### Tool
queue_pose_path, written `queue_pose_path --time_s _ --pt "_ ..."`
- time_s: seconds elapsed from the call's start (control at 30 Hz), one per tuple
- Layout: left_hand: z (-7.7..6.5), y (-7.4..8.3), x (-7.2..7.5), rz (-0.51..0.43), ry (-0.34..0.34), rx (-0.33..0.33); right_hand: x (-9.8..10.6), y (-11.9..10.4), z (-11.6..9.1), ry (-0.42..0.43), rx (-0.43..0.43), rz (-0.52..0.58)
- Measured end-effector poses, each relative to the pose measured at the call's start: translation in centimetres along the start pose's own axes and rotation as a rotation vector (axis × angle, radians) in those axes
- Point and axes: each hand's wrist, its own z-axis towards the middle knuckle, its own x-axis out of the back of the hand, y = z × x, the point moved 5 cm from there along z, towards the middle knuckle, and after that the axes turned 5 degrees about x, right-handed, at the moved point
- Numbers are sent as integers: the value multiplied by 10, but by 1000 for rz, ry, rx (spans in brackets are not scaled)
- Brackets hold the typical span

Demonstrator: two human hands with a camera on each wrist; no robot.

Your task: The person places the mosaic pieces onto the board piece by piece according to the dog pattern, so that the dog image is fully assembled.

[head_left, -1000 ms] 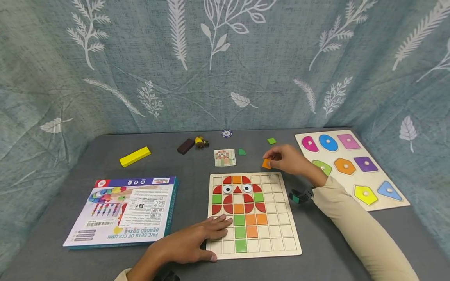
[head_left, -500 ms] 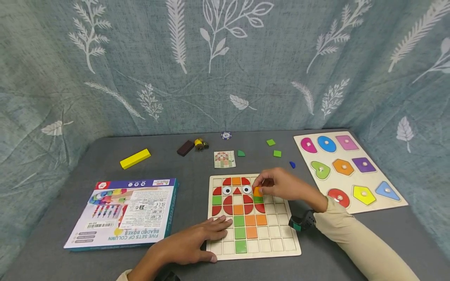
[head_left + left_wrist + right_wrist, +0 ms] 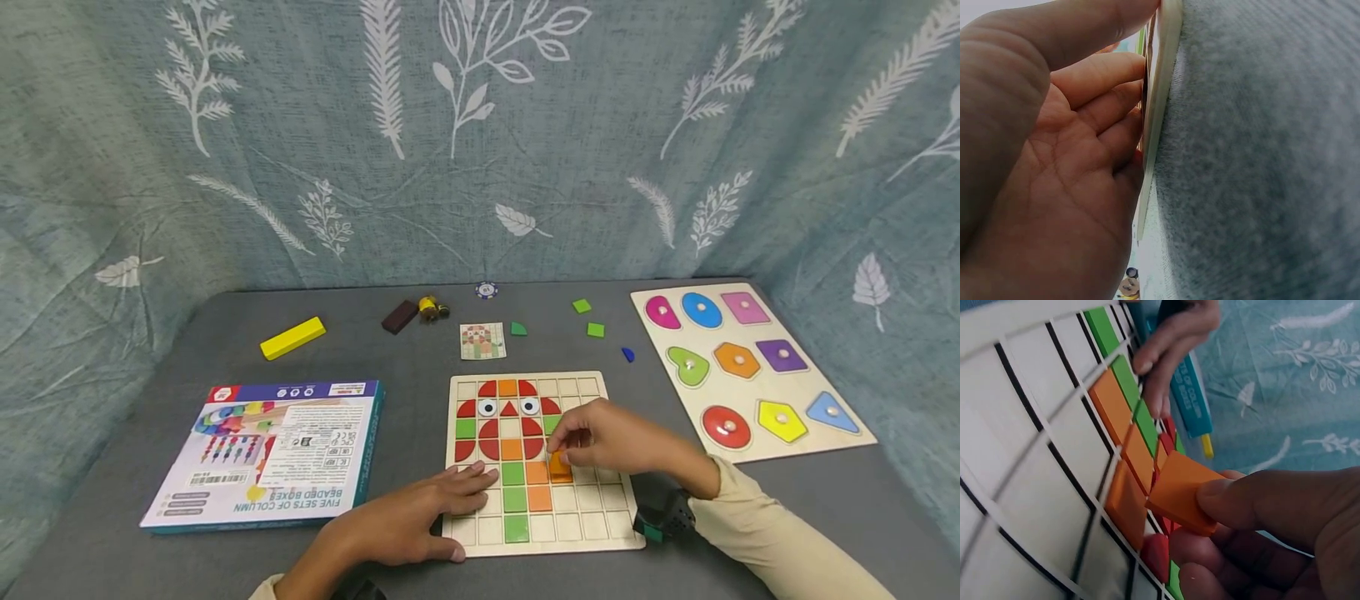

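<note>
My right hand (image 3: pixel 615 437) pinches an orange square tile (image 3: pixel 1184 487) between thumb and fingers. The tile is tilted close over the wooden grid board (image 3: pixel 581 527), overlapping an orange tile (image 3: pixel 1125 503) set in the grid. Red, green and orange pieces with two eye pieces fill part of the grid as an owl-like figure. On the board's lower left edge rests my left hand (image 3: pixel 408 512), its fingers lying extended on the surface. In the left wrist view the thumb (image 3: pixel 1097 28) touches the board's rim.
Behind the board lie a small pattern card (image 3: pixel 483 341), a dark green quarter piece (image 3: pixel 518 329), two green squares (image 3: pixel 596 330) and a blue half-round piece (image 3: pixel 627 355). A knobbed shape puzzle (image 3: pixel 720 408) sits right, a flat box (image 3: pixel 255 458) left, a yellow block (image 3: pixel 293 338) farther back.
My right hand has carried the orange tile from behind the board toward me, over the grid's lower middle. The left hand has stayed on the board's edge.
</note>
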Motion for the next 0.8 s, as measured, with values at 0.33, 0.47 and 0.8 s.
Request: queue_pose_path --time_s 0.33,0.47,0.8 --pt "-1 1 0 -20 0 -6 -14 -6 -12 -87 -14 6" --pt "-1 0 1 -26 0 -5 -18 -7 -13 -86 0 -28" --pt "-1 1 1 -20 1 -1 -25 -8 -12 -23 -13 -77"
